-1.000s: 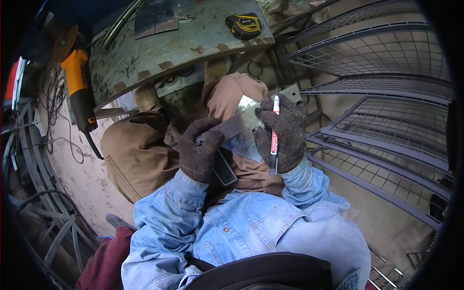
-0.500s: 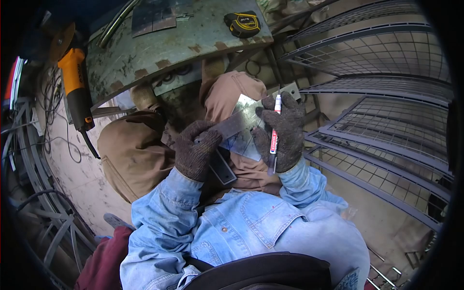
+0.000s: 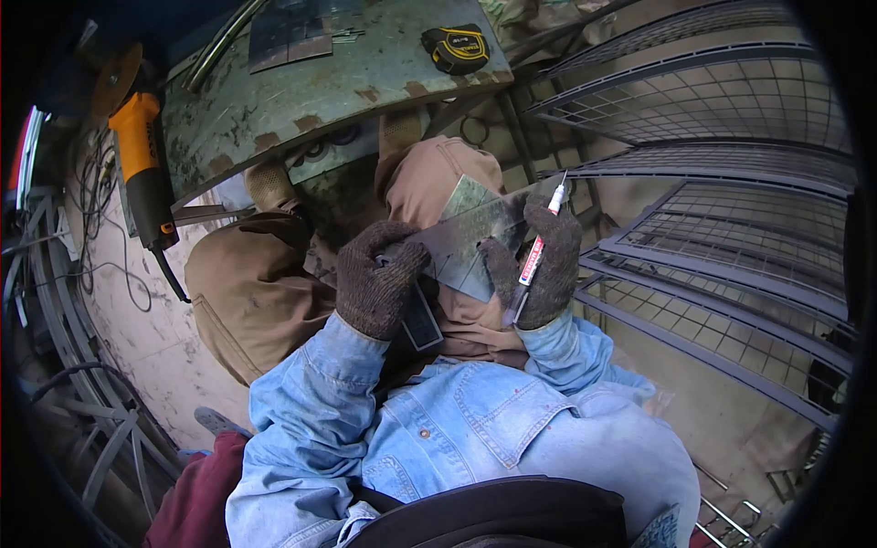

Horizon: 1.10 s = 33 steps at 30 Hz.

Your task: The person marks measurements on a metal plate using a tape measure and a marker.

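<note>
Steel plate (image 3: 464, 239) sits over the lap, clamped at each end by the gloved left hand (image 3: 379, 279) and right hand (image 3: 541, 269), which also grips a white marker (image 3: 536, 252); its red label is unreadable.

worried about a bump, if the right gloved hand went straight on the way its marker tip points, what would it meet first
Probably the grey wire-mesh panels beyond the right hand and its white-and-red marker, though depth is unclear.

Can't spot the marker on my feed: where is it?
Head view, right of centre: the marker sits in the right hand, tip up, against the metal plate that the left hand also grips.
</note>
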Each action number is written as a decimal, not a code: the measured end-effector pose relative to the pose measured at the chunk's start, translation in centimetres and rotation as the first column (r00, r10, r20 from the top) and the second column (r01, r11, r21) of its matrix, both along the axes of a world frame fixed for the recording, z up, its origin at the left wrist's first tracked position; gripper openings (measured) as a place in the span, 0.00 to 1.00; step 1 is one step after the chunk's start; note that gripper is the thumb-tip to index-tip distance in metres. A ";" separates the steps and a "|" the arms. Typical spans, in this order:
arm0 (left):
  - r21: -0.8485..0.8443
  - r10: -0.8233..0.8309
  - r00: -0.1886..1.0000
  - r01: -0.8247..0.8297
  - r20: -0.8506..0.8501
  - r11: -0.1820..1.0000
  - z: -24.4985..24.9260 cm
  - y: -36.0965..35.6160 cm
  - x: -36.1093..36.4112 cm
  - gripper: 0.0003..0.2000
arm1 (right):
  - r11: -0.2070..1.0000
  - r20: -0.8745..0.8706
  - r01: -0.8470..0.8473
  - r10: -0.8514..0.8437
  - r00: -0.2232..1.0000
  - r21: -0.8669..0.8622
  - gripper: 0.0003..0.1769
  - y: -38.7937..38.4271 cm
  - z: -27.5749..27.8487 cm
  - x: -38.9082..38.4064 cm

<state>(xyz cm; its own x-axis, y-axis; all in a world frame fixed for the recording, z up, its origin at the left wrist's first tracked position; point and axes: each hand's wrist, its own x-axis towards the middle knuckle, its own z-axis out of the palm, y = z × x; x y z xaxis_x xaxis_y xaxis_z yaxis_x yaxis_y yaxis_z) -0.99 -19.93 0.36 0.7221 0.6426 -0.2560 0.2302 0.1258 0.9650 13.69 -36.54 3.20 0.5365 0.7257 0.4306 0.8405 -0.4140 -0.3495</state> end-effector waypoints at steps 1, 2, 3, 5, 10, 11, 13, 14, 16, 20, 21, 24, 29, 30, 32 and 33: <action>0.000 0.000 1.000 0.000 0.001 1.000 0.0 -0.1 0.0 0.13 | 1.000 0.001 0.000 0.000 1.000 0.000 0.36 0.0 0.0 0.0; -0.032 0.026 1.000 -0.026 0.004 0.999 -0.1 -0.2 0.0 0.13 | 1.000 -0.011 -0.009 0.009 1.000 0.014 0.36 0.0 -0.2 0.1; -0.064 0.052 0.999 -0.052 0.006 0.997 -0.1 -0.3 0.0 0.13 | 0.999 -0.022 -0.017 0.017 1.000 0.028 0.36 0.0 -0.2 0.1; -0.045 0.035 0.999 -0.035 -0.010 0.998 -0.2 -0.3 -0.2 0.14 | 1.000 -0.049 -0.007 0.007 0.999 0.012 0.35 -0.2 -0.3 -0.2; -0.097 0.052 0.999 -0.051 0.008 0.994 -1.0 -0.5 -0.5 0.14 | 0.999 -0.095 -0.030 0.027 0.995 -0.037 0.35 -0.1 0.5 -0.1; -0.153 0.067 0.998 -0.066 0.001 0.986 -1.1 -0.5 -0.5 0.14 | 0.999 -0.109 -0.035 0.031 0.994 -0.032 0.35 -0.1 0.5 -0.2; -0.209 0.081 0.997 -0.080 -0.006 0.975 -1.0 -0.5 -0.5 0.14 | 0.999 -0.123 -0.038 0.034 0.992 -0.028 0.35 -0.1 0.4 -0.1; -0.172 0.075 0.997 -0.074 0.003 0.982 -0.8 -0.4 -0.5 0.14 | 0.998 -0.093 -0.060 0.057 0.994 -0.023 0.35 -0.1 0.5 0.0; -0.135 0.070 0.997 -0.068 0.012 0.989 -0.8 -0.2 -0.5 0.13 | 0.996 -0.064 -0.083 0.081 0.995 -0.018 0.35 0.0 0.5 0.0; -0.065 0.069 0.998 -0.070 -0.009 0.995 -0.9 -0.2 -0.5 0.12 | 0.999 -0.136 -0.038 0.036 0.990 -0.018 0.31 0.1 0.3 -0.1; -0.051 0.073 0.997 -0.073 -0.010 0.996 -1.0 -0.2 -0.5 0.12 | 1.000 -0.201 0.001 0.001 0.980 0.009 0.28 0.1 0.1 -0.2; -0.081 0.079 0.997 -0.079 0.000 0.994 -1.2 -0.2 -0.5 0.13 | 1.000 -0.207 0.003 0.003 0.978 0.027 0.27 0.0 -0.1 -0.2; -0.040 0.052 0.999 -0.052 -0.014 0.998 -1.1 0.2 -0.5 0.13 | 0.997 -0.085 -0.068 0.070 0.994 0.023 0.33 -0.3 -0.2 0.0; -0.022 0.044 0.999 -0.044 -0.012 0.999 -1.2 0.3 -0.5 0.13 | 0.998 -0.091 -0.057 0.058 0.994 0.018 0.33 -0.3 -0.2 0.0; -0.010 0.029 0.999 -0.029 -0.020 1.000 -1.0 0.5 -0.4 0.13 | 0.998 -0.097 -0.062 0.063 0.993 0.016 0.33 -0.3 -0.2 0.0; 0.003 0.013 1.000 -0.013 -0.027 1.000 -1.0 0.6 -0.4 0.13 | 0.998 -0.102 -0.065 0.066 0.993 0.013 0.33 -0.3 -0.2 0.0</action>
